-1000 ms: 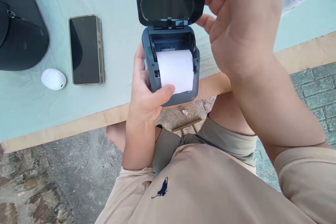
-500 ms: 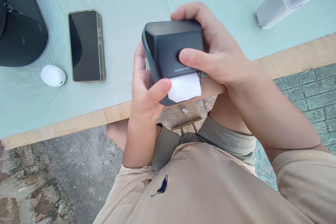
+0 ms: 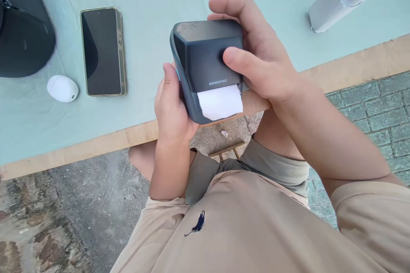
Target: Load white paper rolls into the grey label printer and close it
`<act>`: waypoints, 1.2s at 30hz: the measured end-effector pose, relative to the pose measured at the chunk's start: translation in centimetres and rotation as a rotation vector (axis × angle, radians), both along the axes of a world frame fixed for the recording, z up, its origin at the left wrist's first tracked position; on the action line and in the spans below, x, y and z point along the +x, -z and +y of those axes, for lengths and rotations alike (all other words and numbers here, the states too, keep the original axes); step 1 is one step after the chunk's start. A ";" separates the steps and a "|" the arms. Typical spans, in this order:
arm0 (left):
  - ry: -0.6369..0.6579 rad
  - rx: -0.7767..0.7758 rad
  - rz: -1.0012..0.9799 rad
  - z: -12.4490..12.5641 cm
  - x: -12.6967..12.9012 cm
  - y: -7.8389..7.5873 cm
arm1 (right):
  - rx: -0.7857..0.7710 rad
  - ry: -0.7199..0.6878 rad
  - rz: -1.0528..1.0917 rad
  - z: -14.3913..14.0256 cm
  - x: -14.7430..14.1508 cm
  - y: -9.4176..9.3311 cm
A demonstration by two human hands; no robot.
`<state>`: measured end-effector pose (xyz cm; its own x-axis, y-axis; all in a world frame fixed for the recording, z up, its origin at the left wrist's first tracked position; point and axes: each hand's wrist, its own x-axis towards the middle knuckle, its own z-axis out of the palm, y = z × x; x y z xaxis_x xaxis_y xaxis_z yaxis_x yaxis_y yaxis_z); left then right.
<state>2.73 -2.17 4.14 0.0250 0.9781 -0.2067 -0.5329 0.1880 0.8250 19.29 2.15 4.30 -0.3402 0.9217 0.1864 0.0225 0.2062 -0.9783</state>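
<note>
I hold a small dark grey label printer (image 3: 205, 57) above the table's near edge, its lid closed. A strip of white paper (image 3: 220, 102) sticks out of its front slot. My left hand (image 3: 171, 108) grips the printer's left side, thumb along the edge. From the right, my right hand (image 3: 261, 57) wraps the printer, its thumb pressed on the lid and its fingers curled over the top.
On the pale green tablecloth (image 3: 147, 17) lie a smartphone (image 3: 101, 51), a white oval case (image 3: 62, 88), a black bag (image 3: 22, 30) at far left and a white roll on a tube (image 3: 342, 0) at far right. Beyond the table's wooden edge (image 3: 352, 66) is stone paving.
The printer's lid, open a second ago with the paper roll showing, is now closed under my right hand. My left thumb has slid off the paper to the printer's side.
</note>
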 end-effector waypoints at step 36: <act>0.043 0.036 0.023 -0.3 0.1 0.0 | 0.570 0.680 -0.514 0.2 2.3 -3.4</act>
